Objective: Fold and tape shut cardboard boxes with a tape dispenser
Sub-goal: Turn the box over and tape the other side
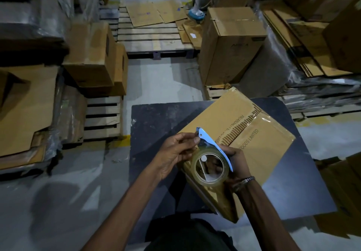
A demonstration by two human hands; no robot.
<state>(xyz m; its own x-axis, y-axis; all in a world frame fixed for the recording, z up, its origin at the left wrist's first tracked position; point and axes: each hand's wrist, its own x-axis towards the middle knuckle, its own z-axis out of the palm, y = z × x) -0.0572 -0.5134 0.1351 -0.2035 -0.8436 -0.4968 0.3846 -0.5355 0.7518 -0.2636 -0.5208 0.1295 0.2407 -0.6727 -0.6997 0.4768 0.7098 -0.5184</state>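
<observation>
Head view, my catalogue taken outward from the dark table [148, 118].

Item: cardboard box [254, 153], closed, lying skewed on the table's right half, clear tape glossy along its centre seam, printed lettering beside the seam; its near corner overhangs the table's near edge.

Item: tape dispenser [213, 147], blue frame with a clear tape roll [209, 167], held above the box's near-left part.

Item: my left hand [173, 153], fingers curled, thumb and fingertips pinching at the dispenser's front tip. Whether they grip the tape end or the blade, I cannot tell.

Item: my right hand [234, 161], behind the roll, fingers wrapped round the dispenser's frame; a wristwatch [247, 180] on that wrist.

Surroundings, relative to the table:
- Beyond its far edge, grey concrete floor [160, 78], then a wooden pallet [148, 35] carrying flattened cardboard sheets [156, 12].
- Far right, a tall sealed carton [230, 43] standing on another pallet; further right, stacked flat cardboard [297, 41] on plastic-wrapped loads.
- Left, a slatted pallet [103, 118] just beside the table, with brown cartons [93, 55] stacked at its far end and flattened card [25, 104] further left.
- Far end of the room, a pedestal fan base [196, 14], blue and white.
</observation>
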